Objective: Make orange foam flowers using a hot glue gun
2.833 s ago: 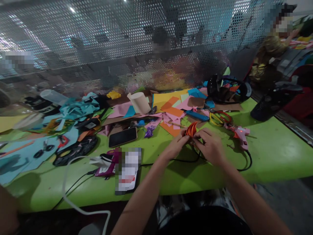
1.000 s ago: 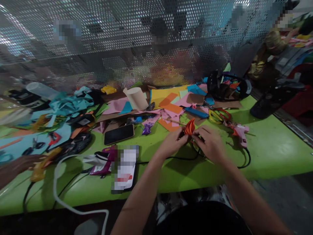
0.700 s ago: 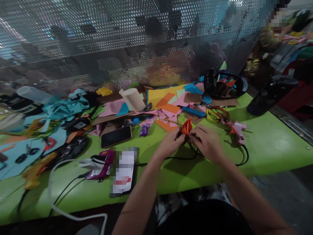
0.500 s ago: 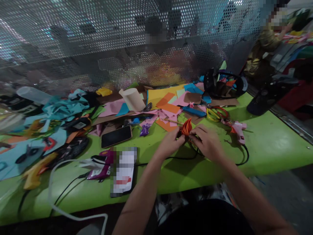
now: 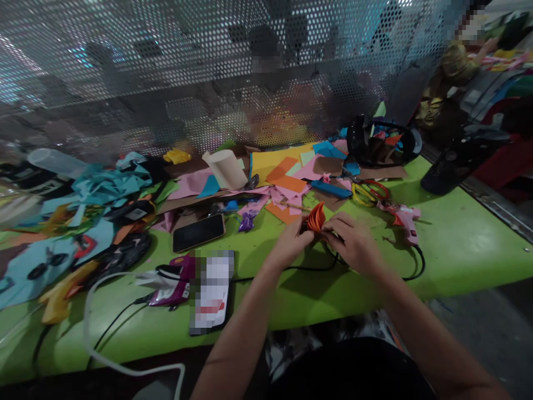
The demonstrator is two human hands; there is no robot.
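Between my two hands is an orange paper flower (image 5: 316, 217) with layered, pointed petals, held just above the green table (image 5: 308, 303). My left hand (image 5: 293, 241) is closed on its left side, thumb towards me. From the right, my right hand (image 5: 350, 241) pinches at the flower's lower edge, fingers bent. The flower's underside is hidden by my fingers. A thin brown stick (image 5: 295, 206) lies just behind the left hand. Black cable passes on the table beneath my hands. To the right rests a pink glue gun (image 5: 408, 219).
Coloured paper scraps (image 5: 287, 178), a paper roll (image 5: 227, 169), and scissors (image 5: 366, 193) lie along the back by a perforated metal screen (image 5: 208, 72). Two phones, a dark one (image 5: 199, 232) and a lit one (image 5: 213, 291), lie left. A yellow glue gun (image 5: 66, 294) and dark bottle (image 5: 447, 166) flank the table.
The orange flower has shifted and turned very slightly to the left in my fingers. Both hands keep nearly the same place and hold.
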